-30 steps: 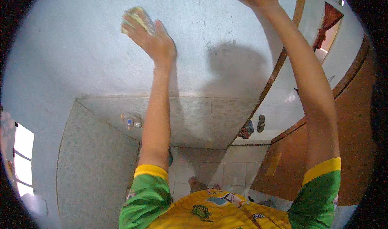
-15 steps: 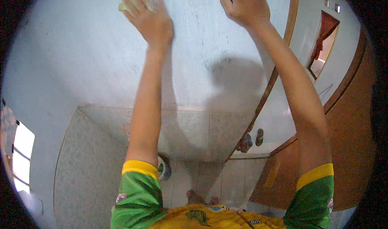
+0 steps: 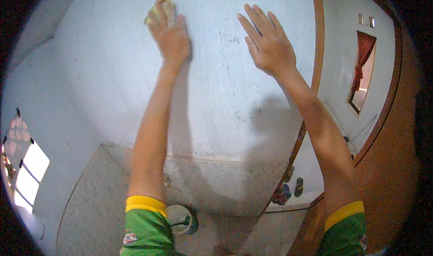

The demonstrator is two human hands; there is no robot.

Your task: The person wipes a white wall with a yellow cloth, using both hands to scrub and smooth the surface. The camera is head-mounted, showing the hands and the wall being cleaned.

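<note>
My left hand presses a pale yellow sponge against the light blue wall, its fingers bent over it. Most of the sponge is hidden under the fingers; its edges show above and beside them. To the right, my right hand lies flat on the same wall with its fingers spread and nothing in it. Dark scuffs mark the paint between the two hands and below them. Both arms are stretched out and raised.
Grey tiles cover the wall's lower part. A white bucket stands on the floor beneath my left arm. Brown wooden trim edges the wall on the right. Beyond it lie a sandal and a dark bundle. A bright window is at far left.
The view has tilted up, so both hands appear lower and the bucket shows more fully. My right hand's fingers, cut off before, are now in view. The sponge stays in my left hand.
</note>
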